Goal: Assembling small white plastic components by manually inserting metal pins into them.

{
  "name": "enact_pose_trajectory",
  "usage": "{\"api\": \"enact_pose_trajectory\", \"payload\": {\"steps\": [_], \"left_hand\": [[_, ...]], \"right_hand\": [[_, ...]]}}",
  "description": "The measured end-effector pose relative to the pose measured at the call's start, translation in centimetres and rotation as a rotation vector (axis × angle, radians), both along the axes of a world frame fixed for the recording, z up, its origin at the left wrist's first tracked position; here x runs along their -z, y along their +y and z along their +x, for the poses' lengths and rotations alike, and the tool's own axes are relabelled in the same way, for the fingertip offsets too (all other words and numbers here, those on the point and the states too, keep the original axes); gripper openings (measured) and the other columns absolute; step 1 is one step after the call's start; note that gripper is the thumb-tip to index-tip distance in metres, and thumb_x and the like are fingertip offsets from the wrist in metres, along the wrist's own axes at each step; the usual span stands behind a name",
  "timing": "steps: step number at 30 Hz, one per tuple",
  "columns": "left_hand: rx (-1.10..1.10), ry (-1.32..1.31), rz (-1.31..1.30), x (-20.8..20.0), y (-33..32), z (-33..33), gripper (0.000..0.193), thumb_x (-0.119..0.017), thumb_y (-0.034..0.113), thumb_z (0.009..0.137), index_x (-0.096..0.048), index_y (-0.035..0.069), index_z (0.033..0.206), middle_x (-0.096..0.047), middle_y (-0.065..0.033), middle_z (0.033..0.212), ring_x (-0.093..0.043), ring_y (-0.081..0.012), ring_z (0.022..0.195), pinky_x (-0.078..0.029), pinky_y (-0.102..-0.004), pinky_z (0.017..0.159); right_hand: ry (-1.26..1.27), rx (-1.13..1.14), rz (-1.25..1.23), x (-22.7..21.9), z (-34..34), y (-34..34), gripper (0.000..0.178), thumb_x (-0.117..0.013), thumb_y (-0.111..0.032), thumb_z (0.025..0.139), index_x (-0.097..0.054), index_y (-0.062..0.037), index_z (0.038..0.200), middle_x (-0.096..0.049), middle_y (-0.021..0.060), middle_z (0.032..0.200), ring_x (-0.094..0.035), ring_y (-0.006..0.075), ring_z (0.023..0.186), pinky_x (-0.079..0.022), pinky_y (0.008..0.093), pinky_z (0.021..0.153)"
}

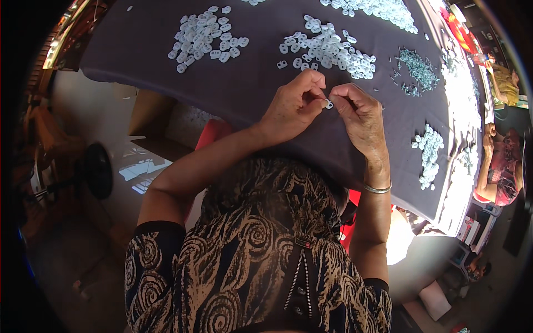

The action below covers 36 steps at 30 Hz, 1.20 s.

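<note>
Tablecloth (127, 50): dark, plain. Cardboard box (149, 114): brown, open, left, below the cloth's edge; pale contents, unclear. Disc-shaped object (99, 171): black, far left, kind uncertain. Floor (78, 105): grey, with angular sunlit patches (145, 169). Persons, two, right: one in red patterned top (505, 166), one in yellow top (502, 83). Flat-sided object (435, 299): pale, lower right.

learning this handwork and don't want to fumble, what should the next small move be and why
Probably a slight nudge with the right hand while the left hand steadies: both hands meet at one small, white, plastic-looking piece with holes, over the dark grey tablecloth, so one grip could anchor it while the other adjusts.
</note>
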State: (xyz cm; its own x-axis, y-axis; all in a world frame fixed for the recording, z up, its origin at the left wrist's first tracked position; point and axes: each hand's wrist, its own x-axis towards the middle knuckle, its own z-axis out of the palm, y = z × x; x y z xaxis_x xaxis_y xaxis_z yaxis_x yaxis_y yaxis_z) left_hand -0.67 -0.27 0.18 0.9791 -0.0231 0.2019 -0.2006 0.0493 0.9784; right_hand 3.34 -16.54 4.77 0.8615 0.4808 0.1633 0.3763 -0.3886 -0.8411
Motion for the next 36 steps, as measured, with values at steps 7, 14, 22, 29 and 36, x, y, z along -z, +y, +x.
{"api": "enact_pose_trajectory", "payload": {"steps": [7,14,22,29,36], "left_hand": [[-0.032,-0.039,-0.004,0.2,-0.2,-0.1,0.024,-0.059,-0.004,0.085,-0.047,0.005,0.104,-0.054,0.0014,0.083,-0.051,-0.0024,0.069,-0.044,-0.0178,0.057],[-0.031,-0.026,0.022,0.5,-0.3,-0.1,0.024,-0.059,-0.005,0.085,-0.047,0.005,0.104,-0.054,0.0001,0.087,-0.052,-0.0027,0.069,-0.045,-0.0179,0.058],[-0.066,-0.016,-0.01,0.5,-0.4,-0.1,0.027,-0.059,-0.004,0.085,-0.046,0.006,0.107,-0.055,-0.0021,0.088,-0.054,-0.0044,0.072,-0.048,-0.0192,0.058],[-0.016,0.026,0.036,0.1,-0.1,0.0,0.027,-0.06,-0.003,0.086,-0.045,0.005,0.107,-0.056,-0.0017,0.088,-0.053,-0.0045,0.071,-0.047,-0.0192,0.056],[-0.027,-0.003,0.015,0.3,-0.2,-0.2,0.029,-0.06,-0.002,0.086,-0.045,0.005,0.109,-0.056,-0.0013,0.088,-0.053,-0.0046,0.07,-0.047,-0.0195,0.057]], "right_hand": [[-0.124,0.006,-0.083,-0.3,-0.2,0.4,0.003,-0.06,-0.003,0.088,-0.06,-0.0005,0.088,-0.057,0.004,0.072,-0.05,0.0098,0.064,-0.043,0.0251,0.06],[-0.157,0.0,-0.096,-0.4,-0.4,0.8,0.004,-0.057,-0.001,0.086,-0.056,0.0016,0.083,-0.059,0.0132,0.075,-0.058,0.0258,0.065,-0.046,0.0334,0.06],[-0.191,0.055,-0.103,-0.1,-0.6,1.3,0.004,-0.056,0.0,0.085,-0.055,0.0019,0.082,-0.059,0.0156,0.075,-0.059,0.03,0.066,-0.046,0.0362,0.061],[-0.192,-0.021,-0.116,0.1,0.0,0.7,0.006,-0.056,-0.004,0.088,-0.057,0.001,0.084,-0.058,0.0092,0.07,-0.05,0.0149,0.059,-0.043,0.0285,0.057],[-0.141,-0.007,-0.113,-0.5,-0.3,1.0,0.007,-0.057,-0.002,0.086,-0.055,0.0018,0.08,-0.058,0.0127,0.071,-0.056,0.0228,0.061,-0.044,0.0326,0.057]]}}
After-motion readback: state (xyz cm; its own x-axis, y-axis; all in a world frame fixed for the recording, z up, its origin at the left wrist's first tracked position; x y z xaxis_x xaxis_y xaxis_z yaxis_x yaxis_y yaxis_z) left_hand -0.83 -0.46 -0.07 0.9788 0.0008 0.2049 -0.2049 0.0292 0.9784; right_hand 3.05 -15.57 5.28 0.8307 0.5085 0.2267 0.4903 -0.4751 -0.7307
